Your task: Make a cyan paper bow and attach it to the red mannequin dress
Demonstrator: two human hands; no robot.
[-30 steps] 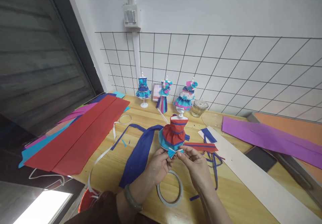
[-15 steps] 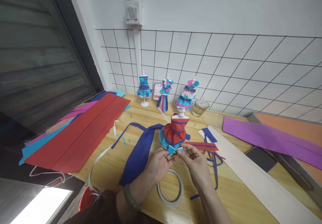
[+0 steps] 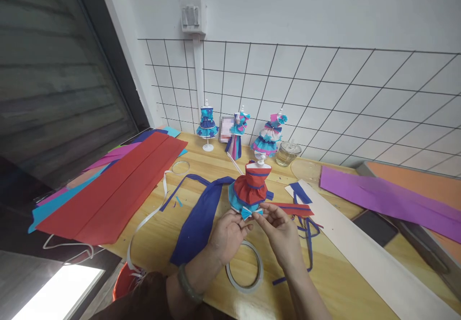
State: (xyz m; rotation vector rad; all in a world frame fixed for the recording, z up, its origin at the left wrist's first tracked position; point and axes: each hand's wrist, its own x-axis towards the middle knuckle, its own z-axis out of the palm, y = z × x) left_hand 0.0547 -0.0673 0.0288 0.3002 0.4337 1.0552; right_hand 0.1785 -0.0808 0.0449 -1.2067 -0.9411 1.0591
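At the left, red paper sheets (image 3: pixel 115 190) are lying in a pile, and a dark blue paper piece (image 3: pixel 198 226) is sprawling beside the left hand (image 3: pixel 226 238). That hand is half curling under the skirt hem; its fingertips are partly hidden, so I cannot tell whether it is pinching or merely supporting. A tape roll (image 3: pixel 246 290) is lying below the hands. The red-and-blue dress (image 3: pixel 254 189) is hanging on a white mannequin (image 3: pixel 260 160) just beyond them, a light blue bow (image 3: pixel 247 213) sitting at its front hem. The right hand (image 3: pixel 283 236) is pinching the bow's right end between thumb and forefinger. Ideally it should be pressing near the middle, sparing the pleats, while the left is backing the hem.
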